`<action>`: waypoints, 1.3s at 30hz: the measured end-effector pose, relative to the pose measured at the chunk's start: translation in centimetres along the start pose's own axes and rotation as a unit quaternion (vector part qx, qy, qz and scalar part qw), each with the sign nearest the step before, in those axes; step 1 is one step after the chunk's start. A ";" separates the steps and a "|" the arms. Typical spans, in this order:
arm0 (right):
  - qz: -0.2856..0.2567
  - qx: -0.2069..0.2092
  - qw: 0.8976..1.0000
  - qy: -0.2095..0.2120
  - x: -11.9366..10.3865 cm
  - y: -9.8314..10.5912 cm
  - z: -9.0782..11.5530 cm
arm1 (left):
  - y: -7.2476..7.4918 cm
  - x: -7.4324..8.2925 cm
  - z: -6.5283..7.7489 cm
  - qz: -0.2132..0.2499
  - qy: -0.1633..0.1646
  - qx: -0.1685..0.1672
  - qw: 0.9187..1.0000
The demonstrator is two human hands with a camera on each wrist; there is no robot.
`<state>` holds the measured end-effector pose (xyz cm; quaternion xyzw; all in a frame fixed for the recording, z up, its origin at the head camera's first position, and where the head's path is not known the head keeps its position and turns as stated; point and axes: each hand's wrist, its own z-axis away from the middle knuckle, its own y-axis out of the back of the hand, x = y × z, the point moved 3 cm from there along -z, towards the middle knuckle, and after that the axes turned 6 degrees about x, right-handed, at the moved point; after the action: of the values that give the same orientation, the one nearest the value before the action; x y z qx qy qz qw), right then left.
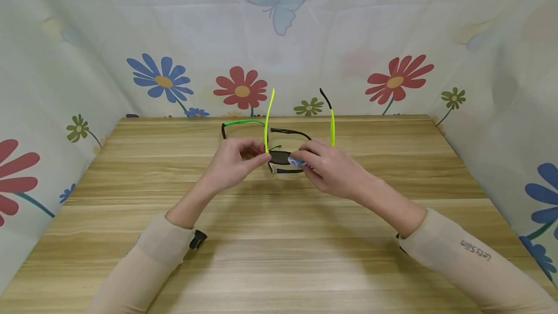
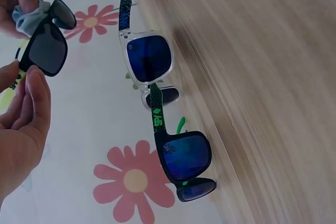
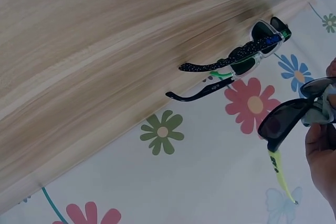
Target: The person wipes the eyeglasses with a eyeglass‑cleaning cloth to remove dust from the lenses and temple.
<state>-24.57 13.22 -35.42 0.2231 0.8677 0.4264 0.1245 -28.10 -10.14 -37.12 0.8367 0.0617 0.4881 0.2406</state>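
Note:
Black-framed sunglasses [image 2: 48, 51] with dark lenses and bright yellow temples are held above the table, temples pointing up and away in the head view. My left hand [image 1: 233, 164] pinches the frame at its left corner, near the temple hinge. In my right hand [image 1: 335, 168] a light blue cloth [image 1: 297, 162] is bunched between fingers and thumb. It presses against the right lens area, and the left wrist view shows the cloth [image 2: 31, 19] wrapped at the frame's far part. Fingers hide part of that lens.
Behind the held pair, two more sunglasses stand on the wooden table [image 1: 261, 246]: a clear-framed pair [image 2: 149, 59] with blue lenses and dark speckled temples, and a black pair [image 2: 186, 156] with green on its temples. A flowered curtain [image 1: 196, 23] surrounds the table's back and sides.

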 end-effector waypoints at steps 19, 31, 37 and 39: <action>-0.064 0.041 0.995 -0.062 -0.3 -0.7 -1.2 | -1.1 1.0 0.4 -0.036 -0.145 0.031 0.988; -0.043 0.027 0.994 -0.099 -0.2 -1.2 -1.6 | -1.5 1.1 0.6 -0.058 -0.186 0.029 0.980; -0.017 0.023 0.992 -0.121 0.2 -1.2 -1.6 | -1.7 1.3 0.6 -0.075 -0.190 0.028 0.979; -0.010 0.014 0.991 -0.134 0.3 -1.2 -1.5 | -1.7 1.3 0.7 -0.078 -0.192 0.030 0.978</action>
<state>-25.79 11.73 -35.47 0.2715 0.8514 0.3789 0.2405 -26.64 -8.40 -37.17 0.9142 0.0938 0.2958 0.2606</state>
